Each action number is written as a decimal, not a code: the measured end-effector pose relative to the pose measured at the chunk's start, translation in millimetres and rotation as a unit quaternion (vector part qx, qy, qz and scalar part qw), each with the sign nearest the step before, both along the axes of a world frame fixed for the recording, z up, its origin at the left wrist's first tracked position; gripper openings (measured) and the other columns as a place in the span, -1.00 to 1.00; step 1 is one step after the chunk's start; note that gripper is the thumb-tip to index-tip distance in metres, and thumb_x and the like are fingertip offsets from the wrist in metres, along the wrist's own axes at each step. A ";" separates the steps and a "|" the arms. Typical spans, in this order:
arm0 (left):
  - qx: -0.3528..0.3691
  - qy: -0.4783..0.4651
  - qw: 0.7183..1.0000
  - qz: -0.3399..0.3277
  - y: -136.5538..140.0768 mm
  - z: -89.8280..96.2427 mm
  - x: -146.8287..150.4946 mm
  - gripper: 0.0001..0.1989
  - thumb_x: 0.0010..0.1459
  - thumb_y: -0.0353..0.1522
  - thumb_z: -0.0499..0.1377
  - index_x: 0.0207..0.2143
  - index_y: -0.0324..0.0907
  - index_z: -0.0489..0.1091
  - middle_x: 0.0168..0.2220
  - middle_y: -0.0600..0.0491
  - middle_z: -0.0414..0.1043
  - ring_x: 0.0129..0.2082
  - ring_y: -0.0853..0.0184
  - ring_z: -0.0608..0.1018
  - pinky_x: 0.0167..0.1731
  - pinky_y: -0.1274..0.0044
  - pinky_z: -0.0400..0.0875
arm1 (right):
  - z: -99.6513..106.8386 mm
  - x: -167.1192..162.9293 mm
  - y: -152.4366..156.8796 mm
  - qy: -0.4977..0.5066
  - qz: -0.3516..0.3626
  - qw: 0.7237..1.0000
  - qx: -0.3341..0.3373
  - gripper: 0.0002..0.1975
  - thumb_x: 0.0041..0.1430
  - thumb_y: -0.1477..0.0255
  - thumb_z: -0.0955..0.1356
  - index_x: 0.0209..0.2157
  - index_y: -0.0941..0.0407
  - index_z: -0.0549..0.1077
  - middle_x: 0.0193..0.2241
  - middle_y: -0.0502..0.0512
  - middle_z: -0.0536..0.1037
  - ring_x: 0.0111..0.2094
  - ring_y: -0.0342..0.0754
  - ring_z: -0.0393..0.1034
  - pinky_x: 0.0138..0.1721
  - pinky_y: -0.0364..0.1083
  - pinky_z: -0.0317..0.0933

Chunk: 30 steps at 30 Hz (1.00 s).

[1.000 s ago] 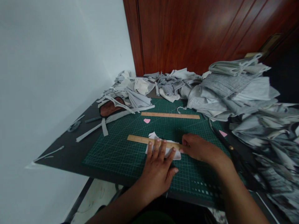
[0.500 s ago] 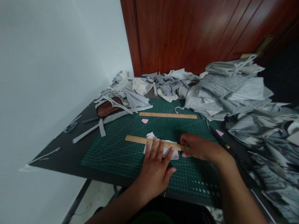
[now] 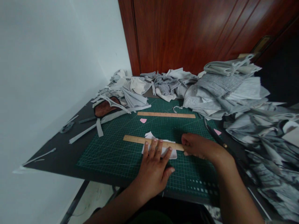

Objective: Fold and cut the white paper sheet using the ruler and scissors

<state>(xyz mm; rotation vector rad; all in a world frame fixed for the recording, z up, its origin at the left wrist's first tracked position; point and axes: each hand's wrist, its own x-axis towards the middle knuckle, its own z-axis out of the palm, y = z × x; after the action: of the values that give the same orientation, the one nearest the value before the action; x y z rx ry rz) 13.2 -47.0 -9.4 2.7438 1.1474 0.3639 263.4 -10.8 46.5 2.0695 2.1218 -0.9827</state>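
On a green cutting mat [image 3: 112,155], a wooden ruler [image 3: 133,138] lies across a small piece of white cloth [image 3: 173,154]. My left hand [image 3: 153,174] rests flat with its fingers spread, the fingertips pressing on the ruler and cloth. At the ruler's right end, my right hand [image 3: 198,146] is closed, its curled fingers above the ruler and its thumb below. The inside of that hand is hidden. Farther back on the mat lies a second wooden ruler [image 3: 165,115], with a pink scrap [image 3: 143,120] in front of it.
Grey fabric stacks [image 3: 224,90] rise at the back right, and more cloth [image 3: 275,168] fills the right side. Scraps [image 3: 137,87] heap along the back and left around a brown pad [image 3: 107,107]. Dark-handled scissors [image 3: 224,145] lie right of my right hand.
My right hand has shifted slightly right along the ruler. My left hand, the ruler and the cloth stay in place; the view has turned a little.
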 end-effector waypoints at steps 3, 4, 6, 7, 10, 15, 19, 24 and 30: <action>-0.004 0.002 1.000 -0.001 -0.1 0.1 -0.5 -0.36 0.39 -0.08 0.09 0.43 0.02 0.05 0.52 -0.10 -0.28 0.50 -0.10 -0.21 0.39 -0.09 -0.19 | -0.8 0.4 -0.1 0.004 0.002 1.000 0.007 -0.90 0.11 0.53 0.39 -0.35 0.07 0.40 -0.37 0.00 0.50 -0.35 -0.06 0.34 -0.39 -0.13 0.02; -0.005 0.001 1.000 0.000 -0.3 0.2 -0.7 -0.36 0.38 -0.07 0.09 0.43 0.02 0.05 0.52 -0.11 -0.28 0.50 -0.10 -0.20 0.39 -0.09 -0.19 | -1.0 0.5 -0.2 0.005 0.003 1.000 0.009 -0.91 0.12 0.52 0.38 -0.36 0.07 0.39 -0.37 0.00 0.50 -0.35 -0.06 0.34 -0.38 -0.13 0.02; -0.006 0.000 1.000 0.000 -0.5 0.4 -0.8 -0.35 0.38 -0.07 0.10 0.43 0.03 0.04 0.52 -0.11 -0.29 0.50 -0.11 -0.21 0.39 -0.09 -0.19 | -1.5 0.7 -0.1 0.004 0.004 1.000 0.008 -0.91 0.12 0.52 0.38 -0.36 0.06 0.39 -0.37 0.00 0.50 -0.34 -0.05 0.34 -0.38 -0.12 0.02; -0.006 0.000 1.000 0.001 -0.5 0.6 -0.8 -0.34 0.37 -0.08 0.11 0.43 0.03 0.04 0.52 -0.11 -0.30 0.50 -0.11 -0.22 0.39 -0.09 -0.19 | -1.8 0.9 0.2 0.001 0.003 1.000 0.007 -0.90 0.11 0.53 0.39 -0.36 0.06 0.39 -0.37 0.00 0.50 -0.34 -0.05 0.34 -0.38 -0.12 0.02; -0.009 0.003 1.000 0.001 -0.3 1.1 -0.3 -0.34 0.37 -0.08 0.12 0.43 0.03 0.04 0.52 -0.12 -0.29 0.50 -0.12 -0.23 0.39 -0.10 -0.19 | -3.1 1.1 1.1 -0.006 -0.001 1.000 0.002 -0.86 0.07 0.55 0.41 -0.35 0.06 0.39 -0.35 0.00 0.51 -0.33 -0.04 0.34 -0.38 -0.12 0.01; -0.010 0.001 1.000 0.002 -0.1 2.2 -0.3 -0.34 0.37 -0.08 0.11 0.43 0.02 0.05 0.52 -0.10 -0.31 0.50 -0.12 -0.25 0.39 -0.10 -0.20 | -3.6 0.7 1.4 -0.004 0.001 1.000 0.005 -0.87 0.08 0.54 0.40 -0.36 0.06 0.39 -0.35 0.01 0.50 -0.33 -0.04 0.34 -0.38 -0.12 0.03; -0.004 0.000 1.000 -0.005 -0.7 1.7 -1.2 -0.35 0.40 -0.07 0.07 0.44 0.00 0.03 0.52 -0.05 -0.27 0.50 -0.05 -0.24 0.40 -0.08 -0.24 | -1.5 -0.4 0.1 -0.009 -0.003 1.000 0.000 -0.87 0.08 0.52 0.41 -0.36 0.06 0.39 -0.34 0.03 0.50 -0.33 -0.03 0.35 -0.39 -0.11 0.05; -0.001 0.005 1.000 -0.013 -0.4 0.3 -1.6 -0.35 0.41 -0.08 0.05 0.45 -0.02 0.01 0.51 -0.04 -0.19 0.50 -0.02 -0.17 0.41 -0.08 -0.28 | 0.1 -3.2 -0.4 0.016 0.000 1.000 0.011 -0.84 0.12 0.41 0.44 -0.26 0.06 0.41 -0.29 0.05 0.52 -0.29 -0.01 0.38 -0.35 -0.11 0.10; -0.007 0.007 1.000 -0.013 0.2 2.2 -0.9 -0.34 0.40 -0.07 0.06 0.45 -0.02 0.01 0.51 -0.03 -0.18 0.50 -0.02 -0.17 0.41 -0.08 -0.26 | 0.7 -15.4 1.7 0.098 0.068 0.990 0.081 -0.95 0.25 0.40 0.37 -0.30 0.08 0.46 -0.29 0.06 0.53 -0.25 -0.01 0.41 -0.27 -0.10 0.14</action>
<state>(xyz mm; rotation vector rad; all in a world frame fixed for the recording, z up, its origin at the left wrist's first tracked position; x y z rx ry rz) 12.3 -46.9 -7.2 2.7502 1.1128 0.3312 247.9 -9.1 47.2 1.9321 2.4793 -1.0689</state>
